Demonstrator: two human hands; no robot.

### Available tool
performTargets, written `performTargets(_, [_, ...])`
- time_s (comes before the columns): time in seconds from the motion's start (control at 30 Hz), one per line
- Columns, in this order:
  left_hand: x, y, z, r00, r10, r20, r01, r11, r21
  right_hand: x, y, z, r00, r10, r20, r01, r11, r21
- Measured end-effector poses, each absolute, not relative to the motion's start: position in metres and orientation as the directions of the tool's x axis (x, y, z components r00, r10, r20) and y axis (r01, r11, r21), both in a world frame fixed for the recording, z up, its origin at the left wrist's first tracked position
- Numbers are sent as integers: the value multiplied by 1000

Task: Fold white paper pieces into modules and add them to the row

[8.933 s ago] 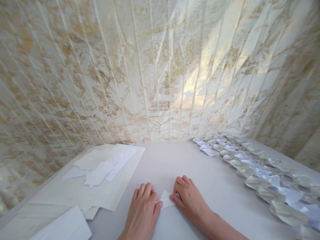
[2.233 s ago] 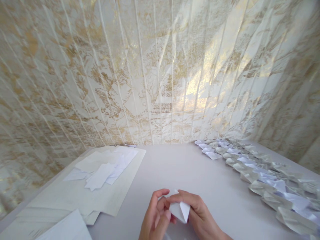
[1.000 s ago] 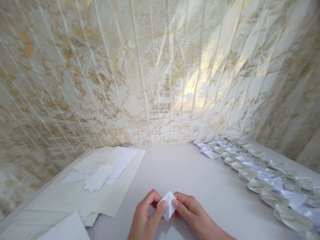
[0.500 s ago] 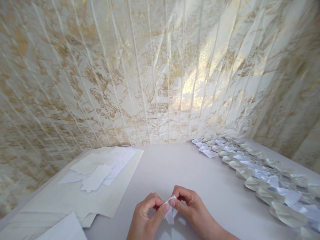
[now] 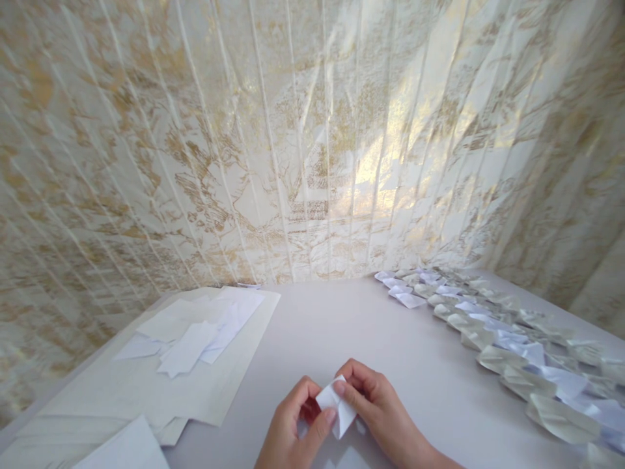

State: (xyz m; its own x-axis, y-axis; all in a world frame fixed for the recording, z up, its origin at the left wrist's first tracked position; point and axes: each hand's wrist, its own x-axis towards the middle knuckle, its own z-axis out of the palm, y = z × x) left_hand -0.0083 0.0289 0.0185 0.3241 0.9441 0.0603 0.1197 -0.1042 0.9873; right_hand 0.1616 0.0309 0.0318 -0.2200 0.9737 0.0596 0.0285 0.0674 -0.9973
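Observation:
A small piece of folded white paper is pinched between both hands above the front middle of the table. My left hand is closed on its left edge, thumb in front and the curled fingers behind. My right hand grips the upper right part, its thumb pressed on the front face. Creases and a pointed lower end show on the paper. The fingers hide its back side.
Large off-white sheets lie at the left, with loose white paper pieces on top and a white sheet near the front. Rows of folded paper pieces line the table's right side. A patterned curtain hangs behind.
The folded paper has turned so that more of its front face shows. My left hand has shifted slightly right, its thumb now lower on the paper; the right hand keeps its grip.

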Motion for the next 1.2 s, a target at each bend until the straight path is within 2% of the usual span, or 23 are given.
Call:
performTargets(0.17, [-8,28,28,294,955,34,87,-62,994,159,27,31,-335,936,107,68,137,-988])
performTargets(0.43, [-7,25,34,192,980,52,108,-73,991,157,24,32,-360,928,100,130,156,-979])
performTargets(0.53, [-7,24,34,187,980,75,85,-92,992,153,22,32,-328,941,82,195,152,-969])
performTargets(0.73, [-5,20,39,224,969,107,33,-117,993,150,22,29,-260,961,97,183,148,-972])
performTargets(0.9, [-4,21,33,247,954,169,61,-190,980,152,22,29,-293,941,169,230,241,-943])
performTargets(1.07, [-4,23,32,236,953,188,5,-195,981,153,21,24,-295,938,185,296,274,-915])
performTargets(1.2, [-2,20,31,162,968,193,-46,-188,981,159,25,24,-213,928,306,308,361,-880])
